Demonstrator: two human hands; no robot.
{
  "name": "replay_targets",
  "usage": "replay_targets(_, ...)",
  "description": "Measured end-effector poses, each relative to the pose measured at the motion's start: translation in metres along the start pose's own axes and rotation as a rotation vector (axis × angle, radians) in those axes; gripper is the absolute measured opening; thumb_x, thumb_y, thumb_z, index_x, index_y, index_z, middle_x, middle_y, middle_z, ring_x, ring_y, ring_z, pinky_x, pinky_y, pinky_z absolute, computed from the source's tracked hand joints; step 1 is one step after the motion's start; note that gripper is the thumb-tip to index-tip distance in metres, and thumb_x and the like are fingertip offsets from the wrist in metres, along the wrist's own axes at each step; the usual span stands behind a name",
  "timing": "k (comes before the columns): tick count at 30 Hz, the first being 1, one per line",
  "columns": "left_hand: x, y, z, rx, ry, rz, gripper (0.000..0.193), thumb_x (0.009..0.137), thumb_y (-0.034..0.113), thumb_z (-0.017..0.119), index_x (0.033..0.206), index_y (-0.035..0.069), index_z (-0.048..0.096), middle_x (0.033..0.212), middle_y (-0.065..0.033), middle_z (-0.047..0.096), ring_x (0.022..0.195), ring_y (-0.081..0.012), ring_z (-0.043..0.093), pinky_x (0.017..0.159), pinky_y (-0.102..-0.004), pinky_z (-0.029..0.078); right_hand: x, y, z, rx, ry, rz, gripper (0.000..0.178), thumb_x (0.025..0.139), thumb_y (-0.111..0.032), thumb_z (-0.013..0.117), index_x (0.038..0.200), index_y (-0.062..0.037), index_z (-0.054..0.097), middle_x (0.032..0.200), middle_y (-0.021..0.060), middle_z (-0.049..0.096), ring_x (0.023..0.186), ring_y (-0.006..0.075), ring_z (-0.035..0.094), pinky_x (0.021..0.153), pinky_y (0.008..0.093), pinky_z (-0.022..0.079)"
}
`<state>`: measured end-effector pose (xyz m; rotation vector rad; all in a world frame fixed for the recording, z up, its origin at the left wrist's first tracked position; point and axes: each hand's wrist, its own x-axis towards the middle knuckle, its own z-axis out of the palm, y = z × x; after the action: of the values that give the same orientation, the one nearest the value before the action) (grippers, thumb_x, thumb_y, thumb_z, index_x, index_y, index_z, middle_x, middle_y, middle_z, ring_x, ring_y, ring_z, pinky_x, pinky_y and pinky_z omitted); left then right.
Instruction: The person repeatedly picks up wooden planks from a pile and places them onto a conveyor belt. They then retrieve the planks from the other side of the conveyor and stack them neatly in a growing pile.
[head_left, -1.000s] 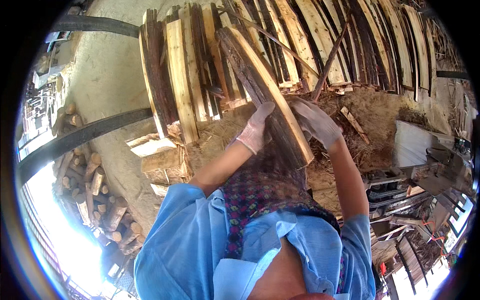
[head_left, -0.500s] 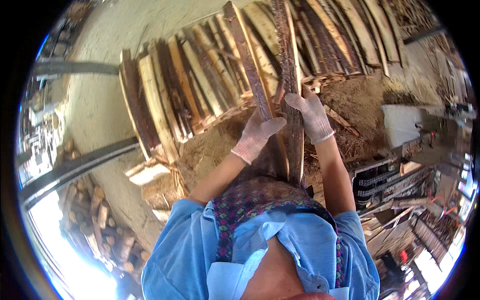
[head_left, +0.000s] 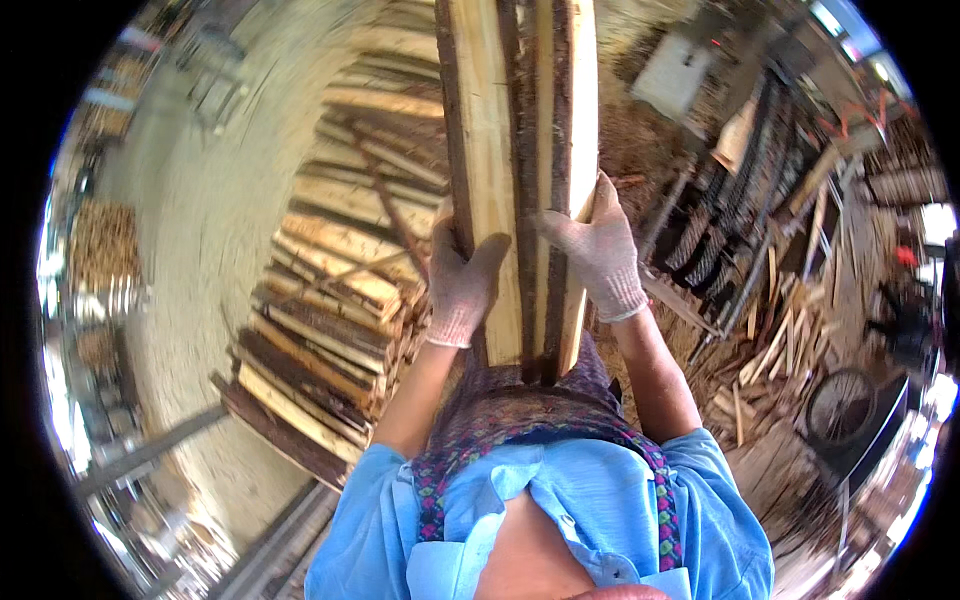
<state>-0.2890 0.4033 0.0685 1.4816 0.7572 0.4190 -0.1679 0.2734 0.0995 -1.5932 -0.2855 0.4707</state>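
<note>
Several long wooden slabs (head_left: 482, 130) with dark bark edges and pale sawn faces stand side by side in front of me. Their near ends reach my patterned apron (head_left: 520, 405), and the far ends run out of the top of the view. My left hand (head_left: 466, 285), in a whitish work glove, is closed round the left edge, its thumb across the pale face. On the opposite edge my right hand (head_left: 603, 260), gloved alike, grips with its thumb over a narrow slab (head_left: 583, 120). The fingers behind the wood are mostly hidden.
A long stack of bark-edged slabs (head_left: 330, 230) lies to the left, beside a pale floor (head_left: 220, 190). To the right are dark metal machinery (head_left: 705, 225), scattered wood scraps (head_left: 775, 350) and a spoked wheel (head_left: 840, 405). A grey panel (head_left: 672, 75) lies farther off.
The view has turned right, so the stack now lies to my left. The slabs, held apart before, are now side by side with their pale faces showing.
</note>
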Motion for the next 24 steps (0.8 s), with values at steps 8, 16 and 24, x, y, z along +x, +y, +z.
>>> replay_targets(8, -0.001, 0.016, 0.098, 0.262, -0.4, 0.37, 0.039, 0.102, 0.019, 0.055, 0.134, -0.003, 0.047, 0.113, -0.0245, 0.067, 0.097, -0.0365, 0.068, 0.084, -0.0425, 0.056, -0.016, 0.012, -0.088, -0.452, 0.335, 0.126, 0.108, 0.076, -0.048, 0.084, 0.148, 0.013, 0.031, 0.128, 0.0323, 0.063, 0.121, 0.0399, 0.063, 0.105, 0.0426, 0.049)
replay_targets(16, 0.005, 0.045, 0.202, 0.2, -0.85, 0.34, 0.099, 0.08, 0.058, 0.079, 0.152, 0.004, 0.038, 0.122, -0.0213, 0.068, 0.115, -0.0381, 0.067, 0.096, -0.0429, 0.053, -0.041, -0.013, -0.175, 0.335, 0.454, -0.008, 0.064, 0.093, -0.024, 0.067, 0.145, 0.0032, 0.042, 0.126, 0.0122, 0.063, 0.114, 0.0178, 0.059, 0.102, 0.0328, 0.047)
replay_targets(24, 0.026, 0.084, 0.304, 0.071, -1.128, 0.211, 0.079, 0.081, 0.04, 0.072, 0.14, -0.004, 0.045, 0.127, -0.0165, 0.061, 0.116, -0.0241, 0.061, 0.101, -0.0384, 0.05, -0.024, -0.001, -0.268, 0.677, 0.386, 0.044, 0.077, 0.096, -0.036, 0.065, 0.156, 0.0003, 0.033, 0.141, 0.0152, 0.057, 0.123, 0.021, 0.059, 0.105, 0.0339, 0.049)
